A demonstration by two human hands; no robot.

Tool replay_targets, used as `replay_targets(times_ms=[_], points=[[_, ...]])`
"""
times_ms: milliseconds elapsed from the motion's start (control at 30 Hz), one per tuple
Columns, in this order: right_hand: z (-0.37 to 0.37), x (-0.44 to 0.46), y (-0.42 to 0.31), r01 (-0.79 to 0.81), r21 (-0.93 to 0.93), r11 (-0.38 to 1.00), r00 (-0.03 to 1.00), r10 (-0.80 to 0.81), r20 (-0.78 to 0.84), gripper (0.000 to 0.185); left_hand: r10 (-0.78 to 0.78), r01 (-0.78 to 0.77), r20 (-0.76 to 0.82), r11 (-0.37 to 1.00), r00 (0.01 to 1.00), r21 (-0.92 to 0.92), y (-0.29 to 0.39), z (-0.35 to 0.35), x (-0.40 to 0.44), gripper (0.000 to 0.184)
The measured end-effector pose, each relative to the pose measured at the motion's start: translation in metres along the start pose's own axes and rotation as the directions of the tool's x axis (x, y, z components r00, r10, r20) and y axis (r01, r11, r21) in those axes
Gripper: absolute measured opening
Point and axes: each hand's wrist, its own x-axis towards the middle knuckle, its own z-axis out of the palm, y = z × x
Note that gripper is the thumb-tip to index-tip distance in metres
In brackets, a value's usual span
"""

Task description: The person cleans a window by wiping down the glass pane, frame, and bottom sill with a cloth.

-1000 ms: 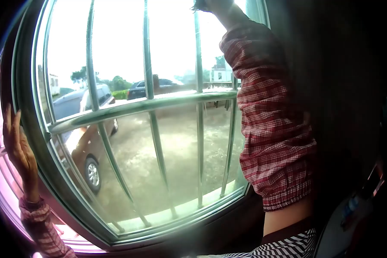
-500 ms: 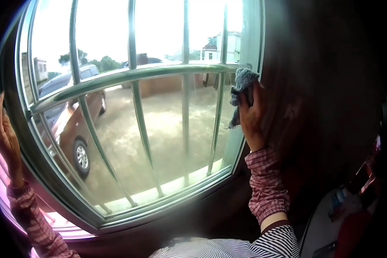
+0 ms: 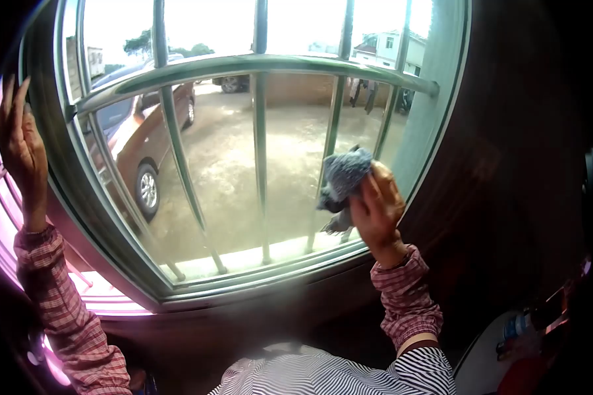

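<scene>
Head view:
- One blue-grey cloth (image 3: 349,172), at the lower right of one window (image 3: 76,191).
- One right hand (image 3: 379,205) — fingers gripping that cloth.
- One left hand (image 3: 23,146) — fingers extended, at the window's left edge.
- Five upright bars (image 3: 260,131), one crossrail (image 3: 263,64).

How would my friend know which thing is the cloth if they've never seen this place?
Find the big barred window, then look at its lower right part, where the right hand is. The cloth is the bunched grey-blue thing in that hand. It's fuzzy and crumpled, unlike the straight, shiny bars near it.
</scene>
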Motion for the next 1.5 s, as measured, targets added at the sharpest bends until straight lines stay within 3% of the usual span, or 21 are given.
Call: replay_targets(times_ms=[67, 100, 133, 200, 267, 333, 400, 467, 533, 667, 733, 800, 867, 1000, 1133, 1233, 1300, 1333, 1433, 1467, 1500], points=[[-0.015, 0.056, 0.066, 0.001, -0.234, 0.972, 0.984, -0.042, -0.173, 0.040, -0.053, 0.052, -0.045, 0.998, 0.998, -0.022, 0.007, 0.002, 0.003, 0.036], [-0.021, 0.088, 0.094, -0.150, -0.219, 0.964, 0.959, 0.088, -0.268, 0.038, -0.067, 0.066, -0.053, 0.997, 0.996, -0.033, 0.009, 0.002, 0.003, 0.036], [-0.031, 0.119, 0.112, -0.218, -0.294, 0.931, 0.938, 0.116, -0.327, 0.035, -0.083, 0.080, -0.063, 0.996, 0.995, -0.050, 0.012, 0.002, 0.003, 0.036], [-0.039, 0.151, 0.173, -0.344, -0.185, 0.921, 0.871, 0.240, -0.428, 0.034, -0.090, 0.086, -0.059, 0.994, 0.994, -0.069, 0.013, 0.001, 0.004, 0.036], [-0.036, 0.167, 0.156, -0.210, -0.313, 0.926, 0.917, 0.076, -0.391, 0.035, -0.084, 0.078, -0.070, 0.993, 0.994, -0.088, 0.010, 0.003, 0.004, 0.036], [-0.032, 0.181, 0.097, -0.192, -0.382, 0.904, 0.953, 0.079, -0.291, 0.033, -0.084, 0.077, -0.071, 0.993, 0.994, -0.095, 0.010, 0.002, 0.004, 0.036], [0.010, 0.174, 0.096, -0.006, -0.082, 0.997, 0.921, -0.026, -0.388, 0.040, -0.081, 0.074, -0.077, 0.993, 0.994, -0.095, 0.014, -0.001, 0.007, 0.036], [0.042, 0.159, 0.051, 0.258, -0.066, 0.964, 0.887, -0.264, -0.380, 0.045, -0.048, 0.044, -0.048, 0.996, 0.998, -0.079, 0.004, 0.000, 0.002, 0.036], [0.062, 0.137, -0.009, 0.340, -0.025, 0.940, 0.899, -0.333, -0.285, 0.046, -0.034, 0.031, -0.046, 0.997, 0.998, -0.064, -0.006, 0.003, -0.001, 0.036], [0.098, 0.048, -0.102, 0.451, 0.368, 0.813, 0.880, -0.474, -0.033, 0.044, -0.017, 0.014, -0.030, 0.997, 0.999, -0.077, -0.015, 0.005, -0.006, 0.036], [0.102, -0.004, -0.133, 0.447, 0.507, 0.737, 0.801, -0.582, 0.140, 0.045, -0.013, 0.005, -0.058, 0.991, 0.998, -0.130, -0.015, 0.010, -0.008, 0.036], [0.104, -0.050, -0.149, 0.500, 0.544, 0.674, 0.708, -0.680, 0.191, 0.045, -0.037, 0.028, -0.046, 0.982, 0.998, -0.186, -0.011, 0.010, -0.008, 0.035], [0.095, -0.077, -0.146, 0.430, 0.597, 0.677, 0.662, -0.686, 0.302, 0.045, -0.038, 0.035, -0.011, 0.978, 0.999, -0.203, -0.012, 0.006, -0.007, 0.035], [0.066, -0.119, -0.127, 0.101, 0.614, 0.783, 0.750, -0.465, 0.470, 0.042, -0.040, 0.041, 0.010, 0.986, 0.999, -0.160, -0.017, 0.008, -0.011, 0.035], [0.014, -0.124, -0.077, 0.088, 0.354, 0.931, 0.870, -0.245, 0.428, 0.035, -0.091, 0.102, 0.076, 0.982, 0.993, -0.159, -0.037, 0.018, -0.037, 0.038], [-0.018, -0.112, -0.040, -0.121, 0.127, 0.985, 0.915, 0.061, 0.399, 0.039, -0.223, 0.254, 0.151, 0.941, 0.963, -0.226, -0.081, 0.043, -0.090, 0.037], [-0.035, -0.101, -0.007, -0.117, -0.095, 0.989, 0.940, 0.141, 0.310, 0.046, 0.015, -0.014, -0.168, 1.000, 0.986, 0.003, 0.016, 0.010, 0.024, 0.038], [-0.042, -0.088, 0.011, -0.125, -0.209, 0.970, 0.961, 0.171, 0.218, 0.036, 0.005, -0.009, -0.175, 1.000, 0.984, -0.020, 0.016, 0.011, 0.024, 0.038], [-0.066, -0.039, 0.071, -0.302, -0.313, 0.900, 0.949, 0.316, -0.007, 0.044, 0.007, -0.014, -0.178, 0.999, 0.984, -0.035, 0.014, 0.012, 0.020, 0.037], [-0.070, -0.025, 0.099, -0.318, -0.328, 0.890, 0.948, 0.295, -0.118, 0.042, 0.006, -0.026, -0.206, 0.995, 0.978, -0.092, 0.004, 0.020, 0.016, 0.038], [-0.077, 0.006, 0.107, -0.415, -0.310, 0.855, 0.910, 0.380, -0.167, 0.037, 0.002, -0.015, -0.187, 0.998, 0.982, -0.066, 0.009, 0.016, 0.020, 0.039]])
